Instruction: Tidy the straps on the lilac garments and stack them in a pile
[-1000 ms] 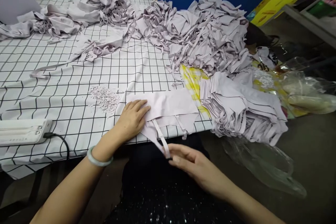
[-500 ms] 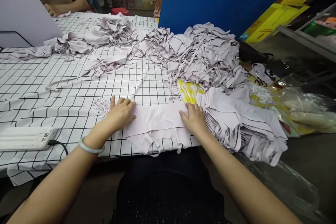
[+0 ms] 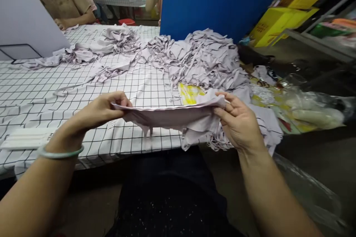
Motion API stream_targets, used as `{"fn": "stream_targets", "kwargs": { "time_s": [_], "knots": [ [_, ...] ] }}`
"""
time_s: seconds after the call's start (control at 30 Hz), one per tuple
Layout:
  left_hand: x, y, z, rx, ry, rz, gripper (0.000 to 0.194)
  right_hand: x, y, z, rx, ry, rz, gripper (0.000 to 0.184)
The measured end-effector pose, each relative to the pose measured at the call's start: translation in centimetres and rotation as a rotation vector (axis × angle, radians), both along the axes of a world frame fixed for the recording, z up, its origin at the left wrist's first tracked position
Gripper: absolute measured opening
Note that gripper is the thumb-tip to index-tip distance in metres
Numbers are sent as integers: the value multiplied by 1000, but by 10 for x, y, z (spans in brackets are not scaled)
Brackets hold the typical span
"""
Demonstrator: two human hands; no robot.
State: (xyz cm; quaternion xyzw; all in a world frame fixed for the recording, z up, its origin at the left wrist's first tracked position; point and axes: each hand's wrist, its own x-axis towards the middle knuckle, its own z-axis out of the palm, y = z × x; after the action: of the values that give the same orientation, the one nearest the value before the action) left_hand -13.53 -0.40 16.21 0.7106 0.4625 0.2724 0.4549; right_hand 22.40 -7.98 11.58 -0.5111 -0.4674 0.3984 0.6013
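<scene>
Cloth piece (image 3: 172,117) — held taut over checked tablecloth (image 3: 147,90) | left hand (image 3: 104,109) — pinching one end | right hand (image 3: 242,122) pinching other

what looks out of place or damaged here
Mainly the big heap of pale pieces: it lies jumbled, and off to its left a thin strap trails across the checked cloth. The fabric piece between left hand and right hand shows no obvious damage.

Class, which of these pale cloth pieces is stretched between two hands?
The front piece, its long edge pulled straight between the left hand and right hand. Others lie tumbled in the heap behind or layered in the stack.
</scene>
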Motion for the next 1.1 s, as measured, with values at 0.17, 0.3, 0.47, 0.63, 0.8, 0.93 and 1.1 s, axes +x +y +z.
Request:
{"fn": "stream_targets", "kwargs": {
  "time_s": [0.17, 0.3, 0.47, 0.63, 0.8, 0.93, 1.1],
  "knots": [
    [46, -31, 16, -82, -385, -140, 13, 59, -76, 27, 93, 11, -218, 26],
    [116, -37, -9, -277, -541, -314, 17, 105, -120, 21, 113, 23, -412, 18],
    [204, -7, -28, -435, -609, -309, 32, 166, -112, 14, 100, -13, -595, 28],
    [277, 56, -50, -362, -477, -180, 28, 231, -36, -19, 23, -160, -664, 47],
    [318, 98, -92, -258, -276, -65, 26, 263, 19, -75, -169, -302, -700, 53],
    [324, 106, -101, -161, -169, -68, 17, 270, 15, -90, -247, -427, -761, 46],
    [331, 98, -92, 161, 37, -114, 24, 263, 7, -73, -324, -856, -762, 47]
  ]
}}
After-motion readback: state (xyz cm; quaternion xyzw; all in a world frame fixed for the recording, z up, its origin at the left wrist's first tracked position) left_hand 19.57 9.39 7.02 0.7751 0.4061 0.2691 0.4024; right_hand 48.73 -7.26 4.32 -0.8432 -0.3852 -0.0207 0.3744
